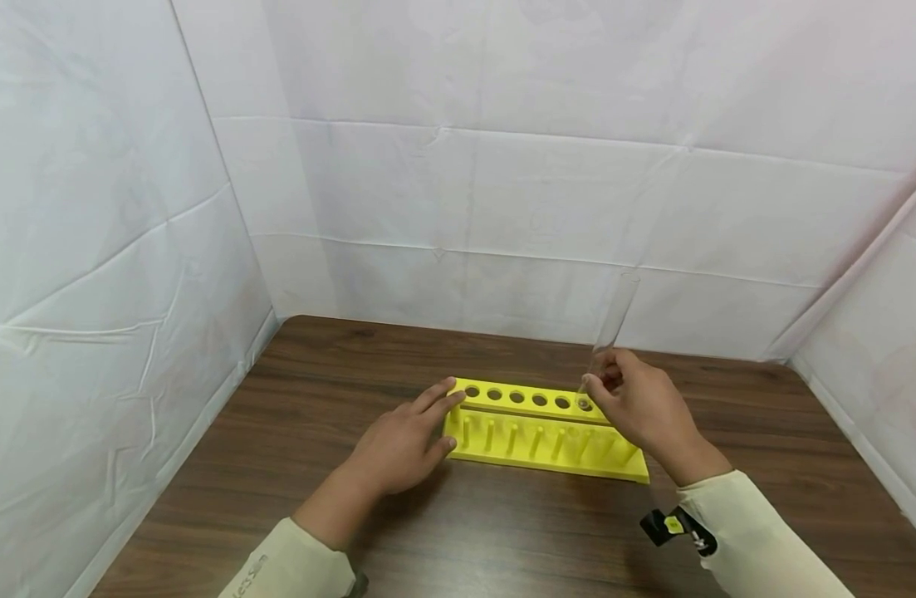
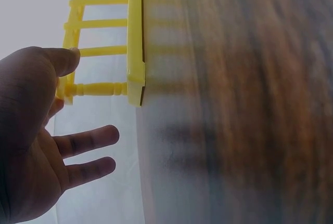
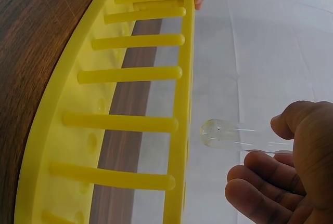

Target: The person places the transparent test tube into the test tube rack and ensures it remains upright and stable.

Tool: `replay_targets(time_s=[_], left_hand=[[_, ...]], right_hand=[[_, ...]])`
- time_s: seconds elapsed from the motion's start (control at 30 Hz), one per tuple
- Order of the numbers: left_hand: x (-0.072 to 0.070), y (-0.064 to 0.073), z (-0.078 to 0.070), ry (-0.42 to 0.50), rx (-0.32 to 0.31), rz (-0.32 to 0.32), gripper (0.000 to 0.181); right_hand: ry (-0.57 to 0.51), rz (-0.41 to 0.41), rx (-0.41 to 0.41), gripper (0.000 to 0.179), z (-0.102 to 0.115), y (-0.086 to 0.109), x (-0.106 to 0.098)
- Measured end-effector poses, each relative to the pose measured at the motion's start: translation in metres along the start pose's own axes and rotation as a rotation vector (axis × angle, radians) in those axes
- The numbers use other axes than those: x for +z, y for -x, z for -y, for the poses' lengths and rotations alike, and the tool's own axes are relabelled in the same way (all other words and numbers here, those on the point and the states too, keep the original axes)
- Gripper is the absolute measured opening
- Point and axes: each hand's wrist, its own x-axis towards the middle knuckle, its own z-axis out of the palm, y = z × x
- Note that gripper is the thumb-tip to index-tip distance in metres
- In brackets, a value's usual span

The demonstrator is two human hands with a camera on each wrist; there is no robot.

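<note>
A yellow test tube rack (image 1: 547,467) stands on the table, with a row of holes in its top rail and a row of upright pegs. My left hand (image 1: 401,444) steadies the rack's left end, thumb and a finger pinching the top rail (image 2: 72,26) while two other fingers stick out straight. Above the rack's right part, my right hand (image 1: 648,407) pinches a clear glass test tube (image 1: 616,311), tilted with its upper end leaning right. In the right wrist view, the tube's rounded bottom (image 3: 212,133) is just above the top rail, a small gap between them.
The brown wood-grain table (image 1: 278,498) extends around the rack. White sheets (image 1: 458,191) hang behind it and at both sides. A small black device (image 1: 674,527) is strapped at the right sleeve.
</note>
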Motion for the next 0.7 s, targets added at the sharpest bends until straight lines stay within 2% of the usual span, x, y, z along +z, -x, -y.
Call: replay_targets(time_s=[0.7], left_hand=[[0.0006,0.0011,0.0018,0.004,-0.001,-0.003,0.062]], right_hand=[[-0.003,0.021,0.005,0.035,0.0031,-0.0041,0.0029]])
